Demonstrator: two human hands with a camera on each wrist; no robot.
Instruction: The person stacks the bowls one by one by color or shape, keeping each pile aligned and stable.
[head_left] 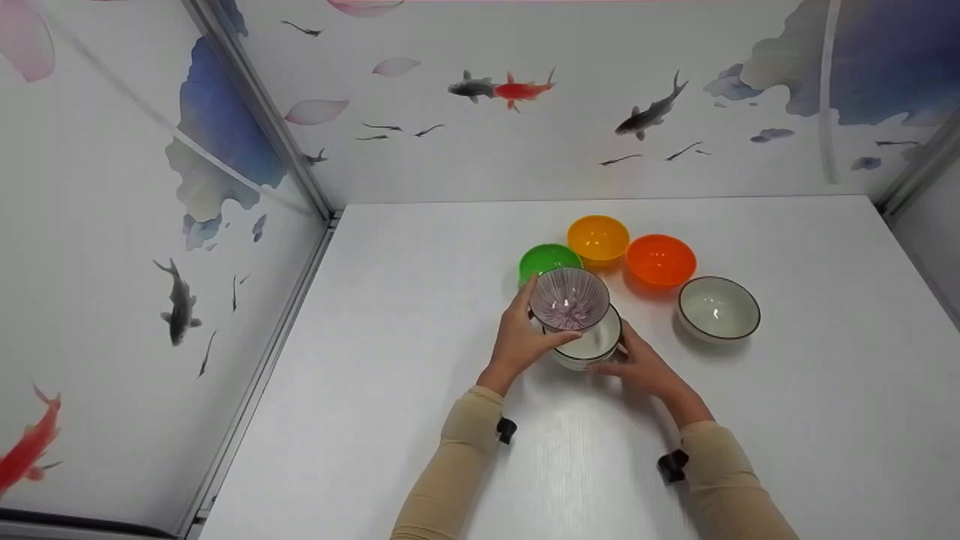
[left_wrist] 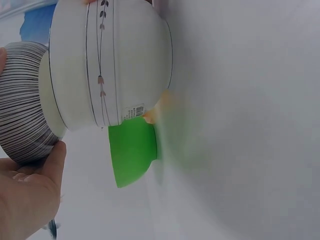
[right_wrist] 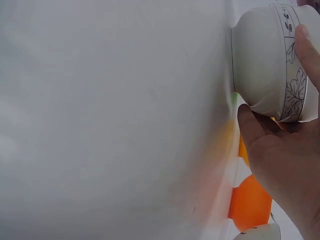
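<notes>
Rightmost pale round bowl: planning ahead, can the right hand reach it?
Likely yes, after releasing the round white floral bowl: only white tabletop separates the right hand from the pale bowl.

The white table [head_left: 360, 390] bears a green bowl [head_left: 541, 261], yellow bowl [head_left: 598, 240] and orange bowl [head_left: 661, 261] right of centre, a patterned white bowl [head_left: 598, 341] below, a pale bowl [head_left: 718, 309] farther right.

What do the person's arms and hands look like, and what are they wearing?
Both arms wear plain tan sleeves, the left sleeve and the right sleeve, with no pattern that I can see. A small black gadget sticks out by the left wrist and another by the right. The left hand and right hand have no gloves.
</notes>
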